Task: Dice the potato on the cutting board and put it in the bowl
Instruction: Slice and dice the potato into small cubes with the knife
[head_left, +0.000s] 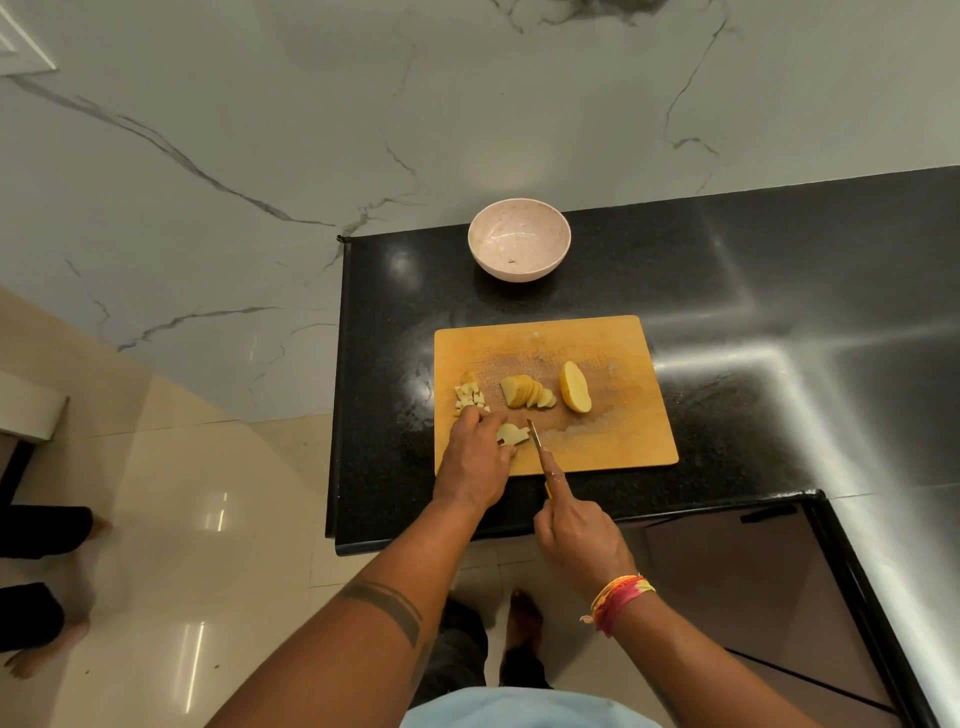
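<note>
Both hands were busy at the near edge of the cutting board (623, 353): my left hand (475, 457) pinned a few potato slices (511, 434) flat under curled fingers, and my right hand (576, 535) gripped the knife (535, 436), forefinger along its spine, blade just beside those slices. To cut well, I judged I should keep my fingertips tucked back and make even, parallel cuts, then turn the strips crosswise. Diced pieces (470, 397) sat heaped at the board's left side; a fanned stack of slices (527, 392) and an uncut potato half (575, 387) waited mid-board. Beyond, on the black counter (727, 291), the pale bowl (519, 239) held no potato yet.
</note>
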